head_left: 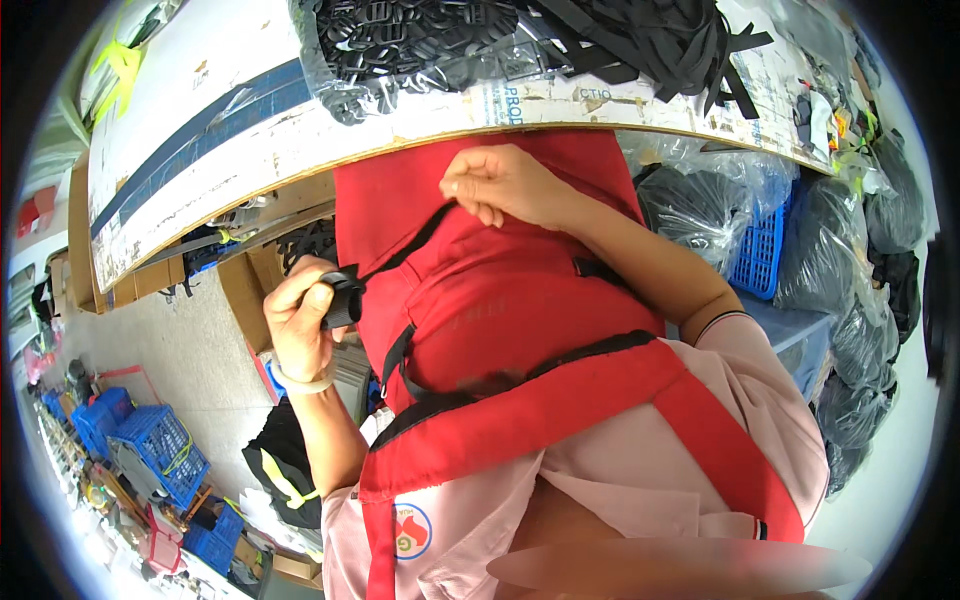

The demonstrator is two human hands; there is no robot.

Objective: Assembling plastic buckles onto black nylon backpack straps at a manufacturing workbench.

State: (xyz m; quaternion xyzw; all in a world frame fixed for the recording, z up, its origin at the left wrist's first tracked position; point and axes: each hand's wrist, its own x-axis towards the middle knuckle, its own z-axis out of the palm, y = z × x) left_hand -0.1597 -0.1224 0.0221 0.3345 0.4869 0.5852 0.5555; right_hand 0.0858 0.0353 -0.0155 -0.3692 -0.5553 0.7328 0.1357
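Below the table edge — left hand (300, 320) pinches a black strap (345, 297) — right hand (500, 185) grips the red bag (500, 300).

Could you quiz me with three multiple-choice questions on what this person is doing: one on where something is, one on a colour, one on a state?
1. Where is the bag of black buckles?
A. on the table
B. on the floor
C. in a blue crate

2. What colour is the bag being handled?
A. green
B. red
C. white

3. The left hand is
A. open and empty
B. out of view
C. closed on a black strap end

Answers: 1 A, it lies on the white table; 2 B, its fabric is red; 3 C, the fingers wrap the strap end, while the right hand pinches the bag's top.
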